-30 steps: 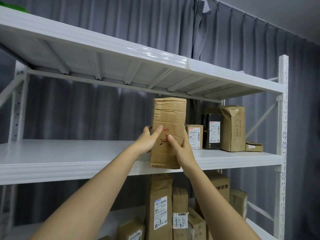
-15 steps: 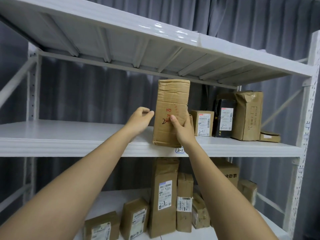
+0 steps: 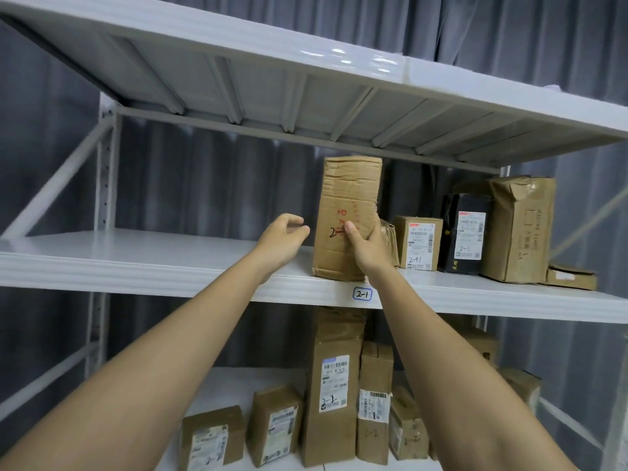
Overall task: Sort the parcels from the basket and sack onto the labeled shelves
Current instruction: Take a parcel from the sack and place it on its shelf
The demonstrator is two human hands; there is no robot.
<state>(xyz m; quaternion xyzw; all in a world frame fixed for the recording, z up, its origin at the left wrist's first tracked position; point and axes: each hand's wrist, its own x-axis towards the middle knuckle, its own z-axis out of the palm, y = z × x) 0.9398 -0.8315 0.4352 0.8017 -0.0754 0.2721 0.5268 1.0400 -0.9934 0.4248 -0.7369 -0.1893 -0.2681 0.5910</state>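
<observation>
The tall cardboard parcel (image 3: 346,212) stands upright on the middle shelf (image 3: 170,266), just above the 2-1 label (image 3: 362,294). The right hand (image 3: 368,248) grasps its right edge; the left hand (image 3: 280,239) hovers just left of it, fingers loosely curled, holding nothing. This placement looks nearly done. Right of the parcel stand other 2-1 parcels (image 3: 421,243); below it, the lower shelf (image 3: 221,385) holds more. Basket and sack are out of sight.

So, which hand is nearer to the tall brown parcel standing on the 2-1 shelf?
The right. The right hand grips the tall brown parcel at its right front, thumb on the face. The left hand is just to the parcel's left, loosely curled, not touching it.
</observation>
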